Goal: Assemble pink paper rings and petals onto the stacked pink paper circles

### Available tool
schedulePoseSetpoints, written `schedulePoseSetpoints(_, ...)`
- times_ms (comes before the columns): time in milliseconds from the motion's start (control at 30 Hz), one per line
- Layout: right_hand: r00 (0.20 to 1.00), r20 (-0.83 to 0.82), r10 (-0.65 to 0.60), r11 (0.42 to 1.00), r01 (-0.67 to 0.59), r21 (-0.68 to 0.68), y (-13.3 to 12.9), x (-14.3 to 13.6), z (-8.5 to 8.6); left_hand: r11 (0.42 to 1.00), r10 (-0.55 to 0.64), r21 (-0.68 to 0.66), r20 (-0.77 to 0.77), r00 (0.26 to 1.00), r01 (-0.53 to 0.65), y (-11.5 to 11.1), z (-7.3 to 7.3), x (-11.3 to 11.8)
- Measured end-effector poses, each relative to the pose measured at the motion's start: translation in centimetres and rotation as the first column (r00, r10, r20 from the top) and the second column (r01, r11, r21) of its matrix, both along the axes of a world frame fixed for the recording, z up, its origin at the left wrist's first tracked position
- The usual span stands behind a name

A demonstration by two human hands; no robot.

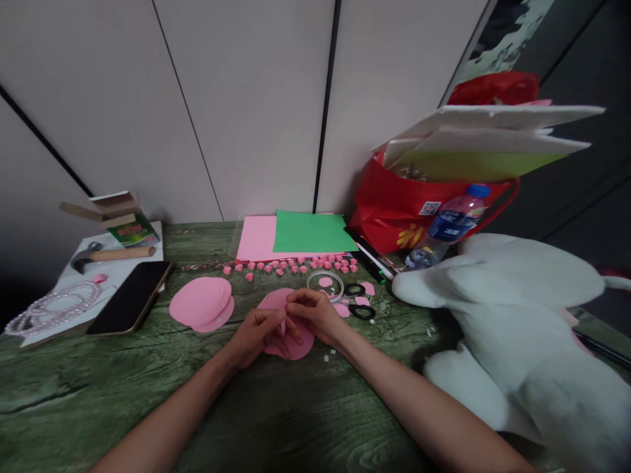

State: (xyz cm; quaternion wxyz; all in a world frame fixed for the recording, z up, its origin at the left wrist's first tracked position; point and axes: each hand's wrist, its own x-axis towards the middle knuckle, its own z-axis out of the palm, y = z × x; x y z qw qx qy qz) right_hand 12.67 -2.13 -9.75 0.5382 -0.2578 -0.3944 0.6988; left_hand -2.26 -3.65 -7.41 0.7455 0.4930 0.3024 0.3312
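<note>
My left hand (257,335) is closed, thumb and fingers pinching a small piece of pink paper (282,324). My right hand (315,316) meets it, its fingertips pressed together on the same piece; the fingers partly hide its shape. Under both hands lie flat pink paper circles (302,348). To the left sits a stack of pink paper circles (200,301). Just beyond my right hand are a roll of clear tape (340,287) and black-handled scissors (362,311), with pink scraps around them. Behind, several small rolled pink paper flowers (294,268) lie in loose rows.
At the back lie green paper (315,231) and pink sheets (255,236). On the right stand a red bag (394,203), a bottle (451,226) and a white plush toy (532,328). Leftward are a phone (132,297), a hammer (121,253), a bead string (56,309) and an opened box (132,230).
</note>
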Motion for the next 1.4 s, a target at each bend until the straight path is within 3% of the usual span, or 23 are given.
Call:
schedulePoseSetpoints(133,1.000,0.000,-0.023,1.000,0.023,-0.011,0.0,0.0,-0.1,1.000,0.010,-0.013,-0.002,1.000,-0.010,0.0,0.0,-0.1)
schedulePoseSetpoints(367,0.988,0.040,0.150,0.985,-0.153,0.084,-0.3,0.0,0.6,0.998,0.054,-0.035,0.012,0.998,-0.053,0.1,0.1,0.0)
schedulePoseSetpoints(600,0.999,0.000,-0.034,0.999,0.034,-0.005,0.1,0.0,0.0,1.000,0.002,-0.003,0.000,1.000,-0.002,0.0,-0.1,-0.1)
schedulePoseSetpoints(767,0.998,0.006,-0.068,0.997,0.069,-0.043,0.1,0.0,0.0,1.000,0.003,0.005,-0.002,1.000,-0.003,-0.1,0.1,-0.1)
schedulePoseSetpoints(1000,0.986,0.046,0.161,0.986,-0.163,0.044,-0.5,-0.1,1.0,0.999,0.023,-0.029,0.005,1.000,-0.023,0.1,0.0,-0.1)
schedulePoseSetpoints(1100,0.992,0.043,0.116,0.991,-0.119,0.062,-0.3,-0.1,0.7,1.000,0.013,-0.023,-0.005,1.000,-0.013,0.1,0.0,-0.1)
schedulePoseSetpoints(1233,0.999,0.033,-0.033,0.999,0.032,0.009,0.1,0.0,0.0,1.000,0.003,-0.007,-0.013,1.000,-0.003,0.1,-0.1,-0.2)
schedulePoseSetpoints(1400,0.999,-0.005,-0.053,0.998,0.053,-0.016,0.2,0.0,-0.2,1.000,-0.008,-0.001,-0.017,1.000,0.008,0.0,-0.3,-0.2)
